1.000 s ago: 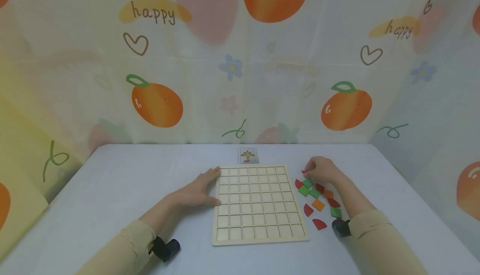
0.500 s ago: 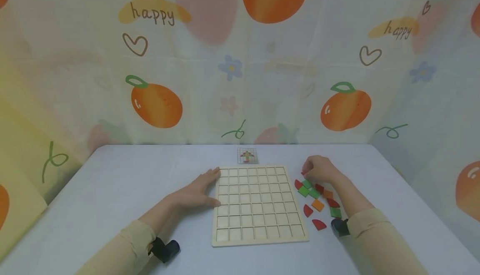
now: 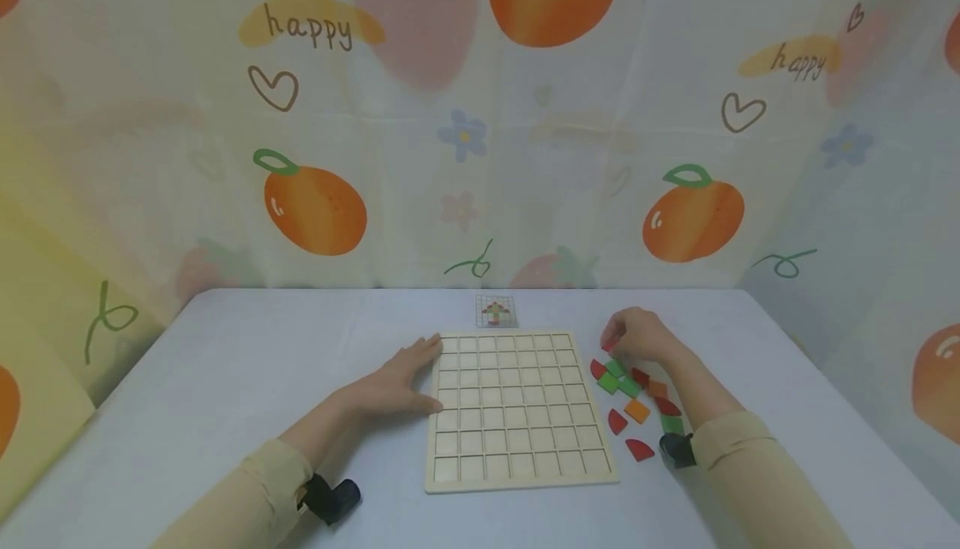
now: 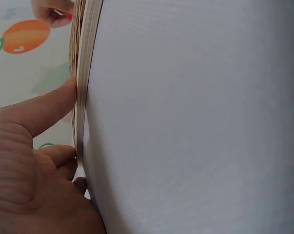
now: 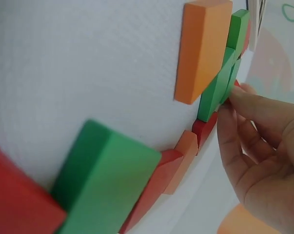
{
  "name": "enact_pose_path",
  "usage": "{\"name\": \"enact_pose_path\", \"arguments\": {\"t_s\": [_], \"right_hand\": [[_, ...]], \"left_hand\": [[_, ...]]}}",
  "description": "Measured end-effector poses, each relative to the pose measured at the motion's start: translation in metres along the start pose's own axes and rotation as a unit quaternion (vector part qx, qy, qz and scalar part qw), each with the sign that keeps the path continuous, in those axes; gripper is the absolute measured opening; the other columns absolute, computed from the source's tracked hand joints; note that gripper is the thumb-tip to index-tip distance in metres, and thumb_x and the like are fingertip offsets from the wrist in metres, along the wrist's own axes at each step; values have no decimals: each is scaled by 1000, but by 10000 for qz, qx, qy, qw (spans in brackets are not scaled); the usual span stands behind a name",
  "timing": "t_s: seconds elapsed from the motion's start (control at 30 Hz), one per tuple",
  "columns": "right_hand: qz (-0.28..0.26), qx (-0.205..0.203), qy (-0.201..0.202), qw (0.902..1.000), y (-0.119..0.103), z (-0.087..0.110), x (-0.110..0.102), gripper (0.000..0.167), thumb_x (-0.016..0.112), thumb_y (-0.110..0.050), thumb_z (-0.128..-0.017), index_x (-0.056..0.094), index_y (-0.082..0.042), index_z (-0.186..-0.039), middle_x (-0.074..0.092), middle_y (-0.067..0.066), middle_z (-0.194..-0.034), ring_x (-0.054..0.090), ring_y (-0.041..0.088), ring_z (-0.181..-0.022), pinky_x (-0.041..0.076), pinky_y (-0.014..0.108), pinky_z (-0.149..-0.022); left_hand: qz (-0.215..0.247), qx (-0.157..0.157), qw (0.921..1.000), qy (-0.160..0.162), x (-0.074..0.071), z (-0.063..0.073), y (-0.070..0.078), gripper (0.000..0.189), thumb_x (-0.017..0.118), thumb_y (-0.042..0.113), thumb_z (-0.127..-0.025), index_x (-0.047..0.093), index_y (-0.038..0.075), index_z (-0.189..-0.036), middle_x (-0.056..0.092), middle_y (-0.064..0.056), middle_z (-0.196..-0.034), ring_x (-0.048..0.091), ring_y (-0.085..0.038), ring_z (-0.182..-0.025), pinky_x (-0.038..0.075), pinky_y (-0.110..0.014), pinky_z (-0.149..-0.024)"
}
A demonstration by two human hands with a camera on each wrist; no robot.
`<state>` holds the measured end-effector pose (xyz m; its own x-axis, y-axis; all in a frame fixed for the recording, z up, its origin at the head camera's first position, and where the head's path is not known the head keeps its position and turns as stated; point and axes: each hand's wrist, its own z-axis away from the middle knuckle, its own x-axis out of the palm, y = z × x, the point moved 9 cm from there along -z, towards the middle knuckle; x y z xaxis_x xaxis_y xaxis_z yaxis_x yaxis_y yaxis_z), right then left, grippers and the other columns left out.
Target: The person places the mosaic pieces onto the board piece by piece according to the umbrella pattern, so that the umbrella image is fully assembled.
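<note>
My left hand lies along the left edge of a pale wooden grid board, thumb and fingers spread, touching its rim. In the left wrist view, the thumb meets the board's side. At the far end of a loose group of coloured blocks, my right hand pinches a red block between thumb and fingertips; most of its shape is hidden. Near that hand lie green square blocks, an orange square block and red quarter-round blocks. The right wrist view shows a green block up close.
Behind the board lies a small pattern card with a coloured figure on a grid. The white table ends at a fruit-print cloth backdrop. A dark wrist camera sits close beside the nearer blocks.
My right hand has shifted slightly away and to the left, with the red block still in its fingertips. My left hand and the board have stayed put.
</note>
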<state>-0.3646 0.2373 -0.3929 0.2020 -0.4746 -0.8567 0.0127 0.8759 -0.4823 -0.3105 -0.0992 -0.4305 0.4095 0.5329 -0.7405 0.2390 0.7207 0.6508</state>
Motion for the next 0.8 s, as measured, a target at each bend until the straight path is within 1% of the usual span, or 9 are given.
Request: {"name": "enact_pose_path", "arguments": {"t_s": [0.17,0.33,0.43,0.57,0.63,0.8], "right_hand": [[32,-290,232,9993,-5,-3,-8,9,71,-6,-85,69,-3,-94,66,12,-90,56,22,-84,52,32,-75],[-278,-574,437,9970,-17,-9,-20,15,67,-4,-87,69,-1,-101,64,11,-89,57,20,-79,49,24,-67],[-561,-725,478,9946,-25,-11,-23,19,66,-3,-86,68,0,-104,64,12,-91,59,18,-76,49,22,-65],[-1033,-793,414,9906,-38,-11,-19,23,66,-5,-88,67,2,-110,66,13,-96,61,19,-82,52,22,-70],[-1222,-861,325,9882,-46,-11,-16,25,68,-6,-88,66,3,-112,67,14,-98,63,19,-84,54,22,-73],[-1490,-985,98,9839,-62,-10,-6,25,72,-8,-87,69,2,-109,70,13,-96,64,18,-85,57,23,-75]], "left_hand": [[-83,99,9999,-35,1,1,2,94,73,29,-84,21,4,-157,11,-9,-169,5,-36,-157,5,-54,-129],[-132,168,9998,-35,-2,2,5,93,73,28,-84,20,3,-157,11,-10,-169,5,-36,-157,5,-53,-129],[-132,205,9997,-36,-4,2,6,93,73,28,-84,20,1,-157,11,-11,-169,5,-37,-157,5,-54,-129],[-143,278,9995,-35,-4,2,8,94,73,28,-84,21,-1,-156,12,-14,-168,6,-39,-156,5,-56,-129],[-160,264,9995,-30,-3,2,7,94,73,28,-83,21,-1,-156,12,-13,-168,6,-39,-156,5,-56,-129],[-173,185,9997,-25,-1,1,5,95,73,29,-83,21,0,-156,12,-12,-168,5,-38,-156,6,-55,-129]]}}
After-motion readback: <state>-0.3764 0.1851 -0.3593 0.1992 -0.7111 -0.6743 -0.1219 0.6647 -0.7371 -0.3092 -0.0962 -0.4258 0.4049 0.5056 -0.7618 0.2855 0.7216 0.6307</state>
